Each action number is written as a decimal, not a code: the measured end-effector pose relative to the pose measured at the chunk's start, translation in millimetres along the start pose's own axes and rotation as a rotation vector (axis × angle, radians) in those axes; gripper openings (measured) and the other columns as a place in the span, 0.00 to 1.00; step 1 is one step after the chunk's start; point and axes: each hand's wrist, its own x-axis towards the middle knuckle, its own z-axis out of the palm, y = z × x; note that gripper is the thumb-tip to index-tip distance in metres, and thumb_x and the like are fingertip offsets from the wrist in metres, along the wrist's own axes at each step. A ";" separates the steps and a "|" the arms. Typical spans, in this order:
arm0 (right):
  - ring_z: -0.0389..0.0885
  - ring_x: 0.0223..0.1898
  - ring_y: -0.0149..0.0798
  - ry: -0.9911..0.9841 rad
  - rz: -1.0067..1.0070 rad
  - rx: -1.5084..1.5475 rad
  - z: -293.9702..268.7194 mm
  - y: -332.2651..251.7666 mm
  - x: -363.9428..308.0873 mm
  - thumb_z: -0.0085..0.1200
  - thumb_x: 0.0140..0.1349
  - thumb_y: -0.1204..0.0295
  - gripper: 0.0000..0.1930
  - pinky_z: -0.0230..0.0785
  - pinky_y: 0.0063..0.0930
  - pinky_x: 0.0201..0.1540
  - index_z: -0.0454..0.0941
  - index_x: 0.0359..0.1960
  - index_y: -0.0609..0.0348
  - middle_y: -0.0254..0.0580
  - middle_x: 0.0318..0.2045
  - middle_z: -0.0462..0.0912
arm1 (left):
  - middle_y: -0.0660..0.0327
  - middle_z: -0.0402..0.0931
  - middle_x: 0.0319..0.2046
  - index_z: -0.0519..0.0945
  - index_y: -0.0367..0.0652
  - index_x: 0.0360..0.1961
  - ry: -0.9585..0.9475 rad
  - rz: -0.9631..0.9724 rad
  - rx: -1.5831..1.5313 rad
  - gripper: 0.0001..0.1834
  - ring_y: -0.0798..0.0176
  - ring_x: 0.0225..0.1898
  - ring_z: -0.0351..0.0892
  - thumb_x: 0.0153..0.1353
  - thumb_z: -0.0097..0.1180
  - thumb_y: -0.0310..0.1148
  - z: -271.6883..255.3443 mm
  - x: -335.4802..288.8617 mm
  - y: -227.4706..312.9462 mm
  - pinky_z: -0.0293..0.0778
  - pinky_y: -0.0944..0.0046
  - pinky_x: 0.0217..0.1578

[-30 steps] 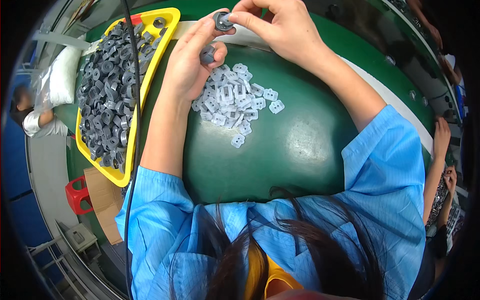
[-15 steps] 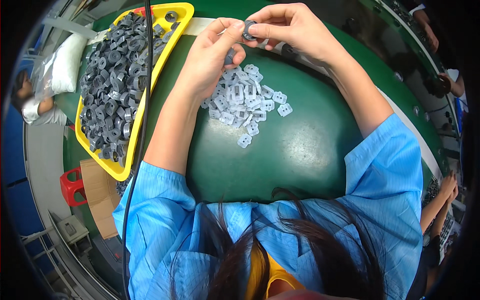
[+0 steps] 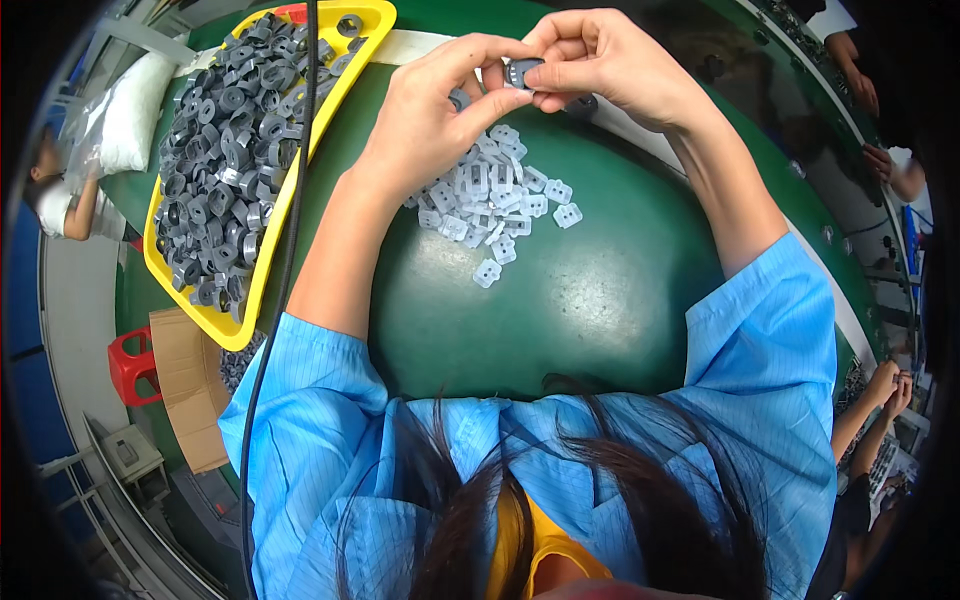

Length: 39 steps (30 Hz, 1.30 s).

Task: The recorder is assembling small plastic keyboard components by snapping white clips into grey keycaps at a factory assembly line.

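Held up at the far side of the table, a dark grey round plastic part (image 3: 522, 73) is between my two hands. My right hand (image 3: 625, 75) pinches it between thumb and fingers. On its other side, my left hand (image 3: 430, 110) has its thumb and forefinger against the part. A second grey ring (image 3: 459, 98) shows among the curled fingers of my left hand. Below the hands lies a loose pile of small translucent white plates with holes (image 3: 480, 195). Whether one of these plates is inside the held part, I cannot tell.
On the left stands a yellow tray (image 3: 222, 328) heaped with grey rings (image 3: 215, 160). A black cable (image 3: 296, 190) hangs across its right side. Beyond are a white bag (image 3: 136, 115), a red stool (image 3: 133, 368) and a cardboard box (image 3: 188, 390). Other people's hands (image 3: 890, 388) are at the right.
My hands have shifted slightly right with the grey part, which has tilted. The left thumb has moved down from the part's top to its near side.
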 end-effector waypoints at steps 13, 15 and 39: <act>0.81 0.38 0.30 0.133 -0.192 0.293 8.5 7.1 4.1 0.62 0.59 0.69 0.14 0.75 0.25 0.42 0.78 0.44 0.62 0.38 0.37 0.82 | 0.69 0.70 0.27 0.76 0.37 0.50 0.121 -0.112 -0.189 0.19 0.78 0.28 0.72 0.57 0.64 0.26 9.2 2.9 1.3 0.67 0.78 0.27; 0.79 0.31 0.26 0.112 -0.119 0.366 12.5 1.9 4.6 0.61 0.57 0.76 0.09 0.70 0.18 0.33 0.78 0.39 0.63 0.37 0.31 0.82 | 0.68 0.70 0.28 0.76 0.38 0.50 0.123 -0.042 -0.133 0.19 0.77 0.28 0.73 0.57 0.65 0.26 13.0 1.7 -2.1 0.68 0.77 0.28; 0.73 0.30 0.31 -0.158 -0.028 -0.582 -2.6 -4.0 -42.3 0.70 0.46 0.71 0.18 0.68 0.32 0.33 0.73 0.36 0.59 0.35 0.28 0.74 | 0.63 0.72 0.36 0.79 0.38 0.41 0.062 -0.381 -0.027 0.16 0.71 0.33 0.72 0.51 0.68 0.28 -0.5 28.6 -7.8 0.70 0.69 0.34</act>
